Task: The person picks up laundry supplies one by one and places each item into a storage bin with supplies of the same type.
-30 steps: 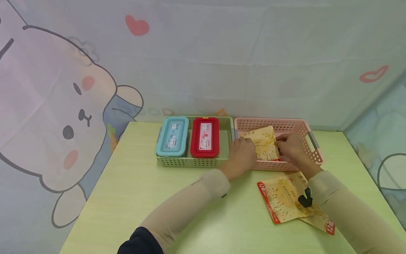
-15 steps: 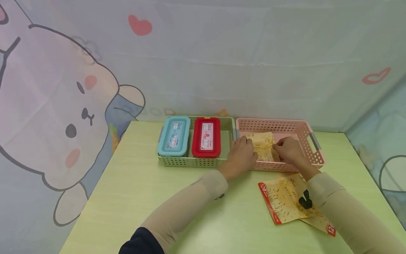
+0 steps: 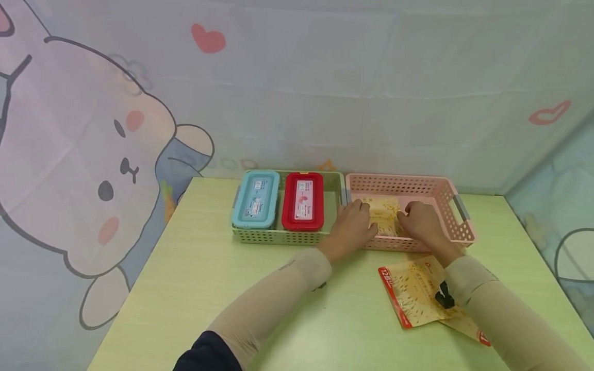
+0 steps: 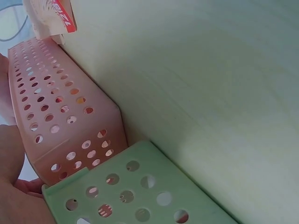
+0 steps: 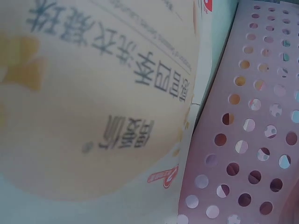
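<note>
A yellow laundry pod pouch [image 3: 384, 214] lies low inside the pink basket [image 3: 394, 244]. My left hand [image 3: 349, 226] reaches over the basket's left end and holds the pouch at its left side. At the pouch's right edge, my right hand [image 3: 423, 222] pinches it. In the left wrist view, part of the left hand [image 4: 13, 158] shows beside the pink basket's wall [image 4: 56, 88]; its fingertips are hidden. Two more pouches overlap on the table below the right forearm: the upper pouch [image 3: 413, 291] largely covers the lower pouch [image 3: 464, 325].
Left of the pink basket stands a green basket [image 3: 278, 237], close against it. Inside are a light-blue lidded box [image 3: 256, 200] and a red lidded box [image 3: 303, 201]. The pale yellow-green table [image 3: 195, 278] backs onto a printed curtain [image 3: 297, 87].
The pouch between my hands has gone down and flatter into the pink basket, and its red bottom strip has gone out of sight. Both hands stay close to its sides.
</note>
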A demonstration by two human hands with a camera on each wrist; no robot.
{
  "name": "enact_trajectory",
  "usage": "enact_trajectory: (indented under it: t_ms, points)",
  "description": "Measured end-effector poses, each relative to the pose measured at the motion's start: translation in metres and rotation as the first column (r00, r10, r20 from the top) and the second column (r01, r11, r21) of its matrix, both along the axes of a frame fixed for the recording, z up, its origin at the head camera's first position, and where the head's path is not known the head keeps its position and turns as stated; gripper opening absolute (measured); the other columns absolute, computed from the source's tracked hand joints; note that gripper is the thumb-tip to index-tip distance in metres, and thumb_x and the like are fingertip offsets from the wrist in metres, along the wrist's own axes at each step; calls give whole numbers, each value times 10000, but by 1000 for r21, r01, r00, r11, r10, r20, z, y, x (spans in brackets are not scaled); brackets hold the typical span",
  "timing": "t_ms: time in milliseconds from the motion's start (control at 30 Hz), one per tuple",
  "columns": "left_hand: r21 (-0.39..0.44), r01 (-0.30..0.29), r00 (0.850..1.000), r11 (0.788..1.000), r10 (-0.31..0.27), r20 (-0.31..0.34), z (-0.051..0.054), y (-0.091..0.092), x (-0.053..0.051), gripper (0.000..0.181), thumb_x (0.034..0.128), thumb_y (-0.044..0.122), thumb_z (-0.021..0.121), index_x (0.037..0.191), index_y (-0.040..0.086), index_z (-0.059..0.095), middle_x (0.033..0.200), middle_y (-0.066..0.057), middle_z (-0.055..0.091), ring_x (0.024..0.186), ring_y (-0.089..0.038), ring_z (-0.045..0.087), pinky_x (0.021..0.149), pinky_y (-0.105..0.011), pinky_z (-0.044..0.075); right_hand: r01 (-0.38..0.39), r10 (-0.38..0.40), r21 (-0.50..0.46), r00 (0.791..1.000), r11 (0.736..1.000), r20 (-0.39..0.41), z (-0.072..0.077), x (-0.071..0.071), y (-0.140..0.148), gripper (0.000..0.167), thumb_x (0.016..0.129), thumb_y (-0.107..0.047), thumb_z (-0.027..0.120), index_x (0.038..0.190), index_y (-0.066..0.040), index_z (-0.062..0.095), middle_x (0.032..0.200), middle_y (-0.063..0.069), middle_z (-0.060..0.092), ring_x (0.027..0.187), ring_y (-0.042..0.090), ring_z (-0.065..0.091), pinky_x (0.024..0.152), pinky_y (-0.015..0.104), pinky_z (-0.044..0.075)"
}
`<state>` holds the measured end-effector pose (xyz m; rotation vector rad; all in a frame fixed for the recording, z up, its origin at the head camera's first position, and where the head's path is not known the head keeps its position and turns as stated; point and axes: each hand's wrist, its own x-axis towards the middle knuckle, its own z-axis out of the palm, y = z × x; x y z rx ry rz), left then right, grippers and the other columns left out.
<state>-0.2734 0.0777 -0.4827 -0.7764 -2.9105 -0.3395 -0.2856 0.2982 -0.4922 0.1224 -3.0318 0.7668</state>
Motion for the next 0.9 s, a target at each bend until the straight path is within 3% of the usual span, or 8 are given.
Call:
enact_trajectory:
  t_ms: [67, 167, 500, 900]
  points:
    - [2, -2, 1000, 1000, 2, 3, 0, 1, 1, 374, 1054, 398, 600, 1204, 63, 670, 1151, -29, 640, 1031, -177, 615, 894, -349, 452, -2, 2, -5, 1000, 1000, -17, 0, 1, -1, 414, 1044, -188, 544, 645, -98, 480, 492, -23, 369, 445, 118, 301, 449, 296, 269]
    - [-4, 0, 1000, 1000, 0, 4, -1, 2, 2, 361, 1060, 407, 594, 1194, 80, 668, 1139, -13, 631, 997, -160, 599, 866, -329, 429, -9, 8, -1, 999, 1000, -53, 0, 4, -2, 461, 1036, -168, 557, 606, -153, 392, 496, -46, 305, 453, 109, 251, 451, 286, 230]
    - [-11, 1, 1000, 1000, -1, 8, 5, 2, 3, 346, 1068, 416, 589, 1178, 95, 657, 1115, -6, 609, 960, -156, 569, 839, -312, 400, -8, 9, 16, 998, 1000, -70, 1, 3, -3, 455, 1041, -191, 545, 610, -146, 404, 497, -44, 311, 452, 106, 253, 449, 285, 233]
    - [5, -4, 1000, 1000, 4, 4, 0, 1, 1, 320, 1058, 407, 606, 1134, 101, 661, 1092, 0, 609, 963, -157, 573, 828, -310, 396, 13, -12, 21, 999, 1000, -46, 0, 2, -6, 442, 1048, -196, 551, 629, -134, 421, 512, -30, 332, 459, 124, 293, 449, 296, 256]
